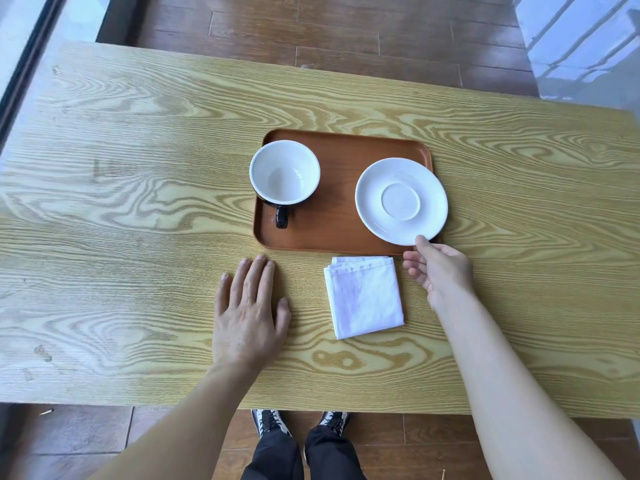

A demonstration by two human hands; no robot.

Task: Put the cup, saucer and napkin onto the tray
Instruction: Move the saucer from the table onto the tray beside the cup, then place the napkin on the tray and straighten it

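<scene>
Saucer step: right hand (438, 271) pinches the saucer (401, 201) over the tray (336, 233) at center frame; left hand (247, 313) lies flat and empty on the surface (138, 202); napkin (365, 296) likely next.

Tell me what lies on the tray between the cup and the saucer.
Nothing: in the head view, only bare brown tray shows between the cup and the saucer, whose near edge the right hand holds.
</scene>
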